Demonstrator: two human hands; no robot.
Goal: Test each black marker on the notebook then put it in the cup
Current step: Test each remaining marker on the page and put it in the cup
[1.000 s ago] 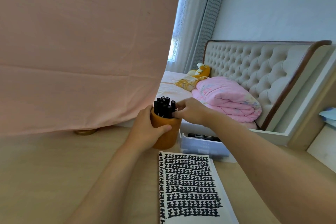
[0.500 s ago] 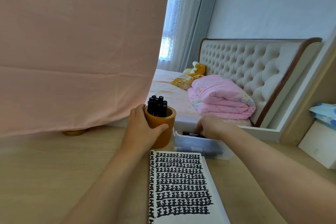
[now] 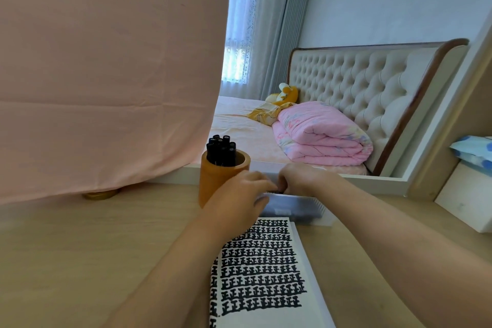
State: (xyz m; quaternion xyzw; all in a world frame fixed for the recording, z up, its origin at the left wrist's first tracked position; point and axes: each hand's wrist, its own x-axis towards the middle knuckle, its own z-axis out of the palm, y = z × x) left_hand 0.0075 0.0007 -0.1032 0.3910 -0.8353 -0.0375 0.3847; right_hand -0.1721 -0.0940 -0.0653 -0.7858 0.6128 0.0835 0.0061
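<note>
An orange-brown cup (image 3: 213, 181) stands on the desk with several black markers (image 3: 221, 150) upright in it. An open notebook (image 3: 262, 269), covered with rows of black marks, lies in front of me. My right hand (image 3: 303, 178) is curled over the near edge of a clear plastic box (image 3: 298, 209). My left hand (image 3: 237, 194) sits just right of the cup, its fingertips meeting those of my right hand. A short dark piece of a black marker (image 3: 278, 191) shows between the two hands; the rest of it is hidden.
A pink cloth (image 3: 106, 74) hangs over the desk's back left, with a gold lid or base (image 3: 102, 194) under its hem. A bed with a folded pink quilt (image 3: 319, 136) lies behind the desk. A white shelf unit (image 3: 463, 205) stands at the right.
My left hand let go of the cup and moved right to meet my right hand over the box. My right hand went from the cup to the box and closed on a marker.
</note>
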